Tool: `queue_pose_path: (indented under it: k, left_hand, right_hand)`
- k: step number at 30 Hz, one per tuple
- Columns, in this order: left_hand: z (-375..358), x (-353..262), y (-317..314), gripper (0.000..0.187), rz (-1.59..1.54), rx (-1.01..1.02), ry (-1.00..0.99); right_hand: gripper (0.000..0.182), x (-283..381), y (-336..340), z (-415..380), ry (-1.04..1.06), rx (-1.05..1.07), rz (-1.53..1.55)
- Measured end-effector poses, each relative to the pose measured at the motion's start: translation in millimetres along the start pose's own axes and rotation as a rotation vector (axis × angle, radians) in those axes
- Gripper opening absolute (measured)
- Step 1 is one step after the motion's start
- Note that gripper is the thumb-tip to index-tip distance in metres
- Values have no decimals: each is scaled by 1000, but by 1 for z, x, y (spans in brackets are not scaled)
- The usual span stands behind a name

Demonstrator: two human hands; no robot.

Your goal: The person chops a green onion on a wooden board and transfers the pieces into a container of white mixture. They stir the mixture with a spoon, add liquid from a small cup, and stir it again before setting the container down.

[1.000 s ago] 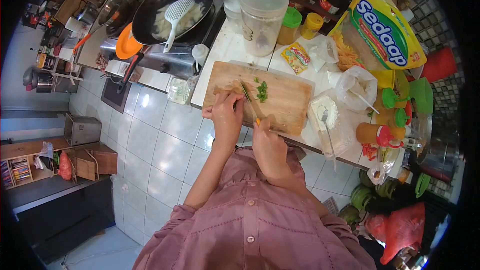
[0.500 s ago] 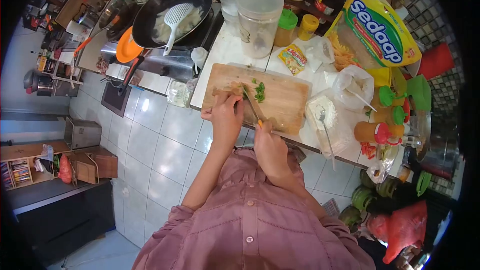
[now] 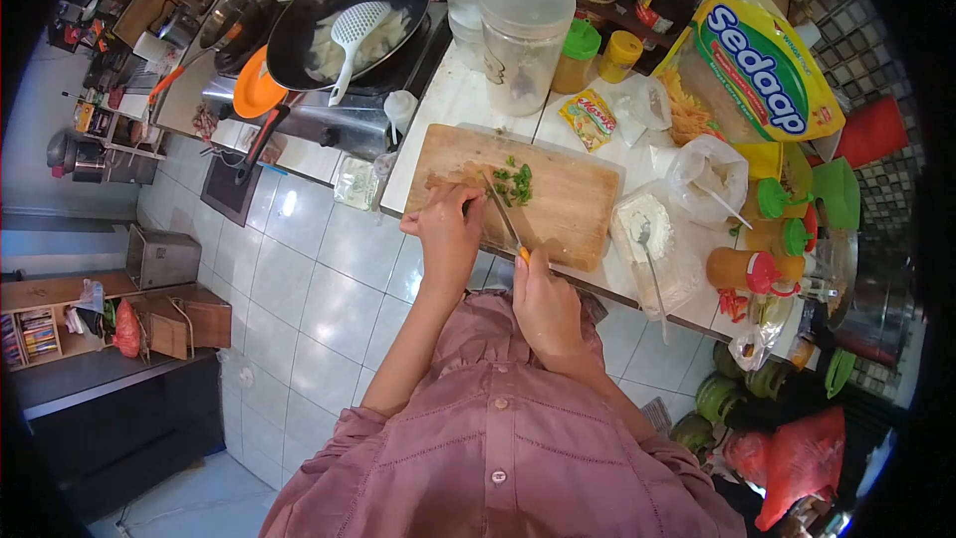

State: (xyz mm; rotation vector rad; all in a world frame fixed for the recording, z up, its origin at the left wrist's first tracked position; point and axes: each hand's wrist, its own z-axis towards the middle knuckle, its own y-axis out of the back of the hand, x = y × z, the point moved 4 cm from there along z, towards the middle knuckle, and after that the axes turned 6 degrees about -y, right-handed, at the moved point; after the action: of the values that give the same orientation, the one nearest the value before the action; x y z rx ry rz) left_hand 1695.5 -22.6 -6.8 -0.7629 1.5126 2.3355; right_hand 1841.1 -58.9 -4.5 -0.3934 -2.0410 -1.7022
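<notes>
A wooden cutting board [image 3: 568, 224] lies at the counter's front edge, with chopped green leaves [image 3: 515, 184] near its middle. My right hand [image 3: 548, 309] is closed round the orange handle of a knife [image 3: 505, 214]. The blade slants up and left across the board, its tip close to the fingers of my left hand. My left hand [image 3: 447, 237] rests at the board's front left part with its fingers bent and pressed together. Whatever those fingers pinch is hidden beneath them.
A black frying pan [image 3: 289, 55] with a white slotted spatula [image 3: 351, 40] sits on the stove at left. Behind the board stand a clear container [image 3: 523, 45] and a seasoning packet [image 3: 589, 120]. To its right are white flour [image 3: 642, 224] with a spoon and several sauce bottles [image 3: 742, 269].
My right hand has drawn slightly right and down with the knife, and the blade's angle has shifted a little. More chopped greens lie beside the blade. My left hand stays nearly in place.
</notes>
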Motion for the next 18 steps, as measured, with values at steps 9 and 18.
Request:
queue_pose_path:
  k: [9, 18]
  left_hand:
    - [2, 1, 1, 6, -16, 39, 47]
    - [1, -1, 2, 6, -19, 12, 34]
  right_hand:
    - [27, 15, -2, 6, -102, 80, -84]
    - [24, 12, -11, 10, -3, -101, -107]
